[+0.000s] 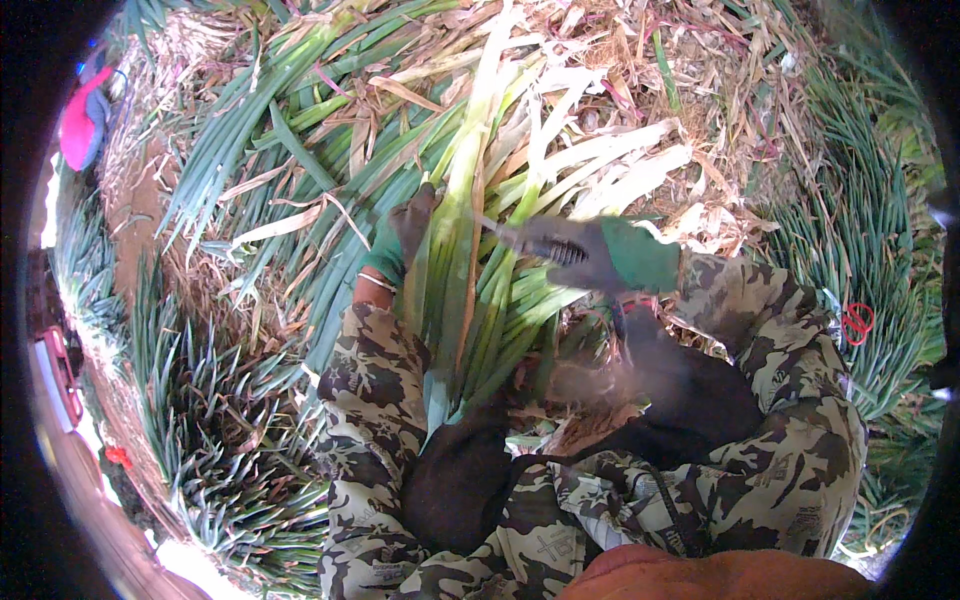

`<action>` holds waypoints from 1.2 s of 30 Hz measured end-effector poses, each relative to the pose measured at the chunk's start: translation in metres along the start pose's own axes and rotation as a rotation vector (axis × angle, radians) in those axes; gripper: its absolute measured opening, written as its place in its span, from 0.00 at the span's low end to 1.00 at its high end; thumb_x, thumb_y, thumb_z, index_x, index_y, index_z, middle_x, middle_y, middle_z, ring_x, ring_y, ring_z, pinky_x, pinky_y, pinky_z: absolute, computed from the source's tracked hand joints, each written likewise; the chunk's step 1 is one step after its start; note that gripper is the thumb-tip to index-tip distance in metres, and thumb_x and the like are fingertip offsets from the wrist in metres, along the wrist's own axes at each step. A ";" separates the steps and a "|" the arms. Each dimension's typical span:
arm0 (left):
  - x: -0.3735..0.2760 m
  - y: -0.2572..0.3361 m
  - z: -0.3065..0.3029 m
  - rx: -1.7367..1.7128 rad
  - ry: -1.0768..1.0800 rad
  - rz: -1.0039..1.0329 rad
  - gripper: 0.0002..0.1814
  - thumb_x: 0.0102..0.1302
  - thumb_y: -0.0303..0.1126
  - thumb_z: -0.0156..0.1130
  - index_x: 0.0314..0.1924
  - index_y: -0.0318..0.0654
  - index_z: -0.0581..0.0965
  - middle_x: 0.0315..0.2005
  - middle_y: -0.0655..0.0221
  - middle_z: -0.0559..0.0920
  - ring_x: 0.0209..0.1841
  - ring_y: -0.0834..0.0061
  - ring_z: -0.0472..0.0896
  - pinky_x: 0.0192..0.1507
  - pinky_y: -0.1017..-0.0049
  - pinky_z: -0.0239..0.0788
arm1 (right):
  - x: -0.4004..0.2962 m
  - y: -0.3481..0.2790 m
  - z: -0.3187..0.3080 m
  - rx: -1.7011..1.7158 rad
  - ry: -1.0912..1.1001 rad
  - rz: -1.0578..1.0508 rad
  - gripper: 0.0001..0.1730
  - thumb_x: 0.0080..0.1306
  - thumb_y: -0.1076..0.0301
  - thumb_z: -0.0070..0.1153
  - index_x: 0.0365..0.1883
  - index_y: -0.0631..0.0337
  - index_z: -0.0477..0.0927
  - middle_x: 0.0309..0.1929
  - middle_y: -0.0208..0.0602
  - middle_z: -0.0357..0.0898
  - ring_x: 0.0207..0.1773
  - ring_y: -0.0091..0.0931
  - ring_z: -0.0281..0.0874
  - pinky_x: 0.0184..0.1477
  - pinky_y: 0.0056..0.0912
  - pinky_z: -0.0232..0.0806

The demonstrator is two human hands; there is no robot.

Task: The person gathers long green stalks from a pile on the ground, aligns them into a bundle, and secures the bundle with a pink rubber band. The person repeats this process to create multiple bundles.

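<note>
My left hand (pixel 409 229), in a green glove with a dark grey coating, closes against the left side of a large green onion stalk (pixel 459 202). The stalk's pale shaft points away from me, and its broad leaves hang down between my legs. To the right, my gloved right hand (pixel 589 253) grips a small hand tool (pixel 493 227). Motion blurs its narrow pale tip, which lies close to the stalk; whether it is a knife I cannot tell. More onion stalks (pixel 551 184) lie under and beyond both hands.
Dry husks and root tufts (pixel 697 90) cover the ground at the upper right. Heaped green onions (pixel 255 480) lie at the lower left, and more leaves (pixel 847 225) stand at the right. A red cord loop (pixel 857 324) hangs near my right sleeve. Pink cloth (pixel 81 131) shows far left.
</note>
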State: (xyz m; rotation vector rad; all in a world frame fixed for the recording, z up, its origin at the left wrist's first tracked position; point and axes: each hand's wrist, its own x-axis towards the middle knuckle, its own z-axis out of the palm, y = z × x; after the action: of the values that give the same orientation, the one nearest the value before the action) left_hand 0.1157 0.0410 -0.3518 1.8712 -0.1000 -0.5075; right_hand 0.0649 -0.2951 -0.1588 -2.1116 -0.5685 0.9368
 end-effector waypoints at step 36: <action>-0.038 0.013 -0.015 -0.004 0.137 0.258 0.33 0.71 0.51 0.56 0.60 0.25 0.74 0.56 0.60 0.79 0.55 0.70 0.77 0.62 0.74 0.65 | 0.029 0.023 -0.044 -0.151 0.215 0.194 0.42 0.61 0.48 0.60 0.73 0.44 0.62 0.49 0.46 0.83 0.48 0.40 0.83 0.52 0.42 0.73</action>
State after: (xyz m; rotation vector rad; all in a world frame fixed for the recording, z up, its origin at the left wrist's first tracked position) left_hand 0.0898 0.0608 -0.3247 1.8505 -0.2447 -0.2015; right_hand 0.1193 -0.3112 -0.1686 -2.4010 -0.3379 0.7764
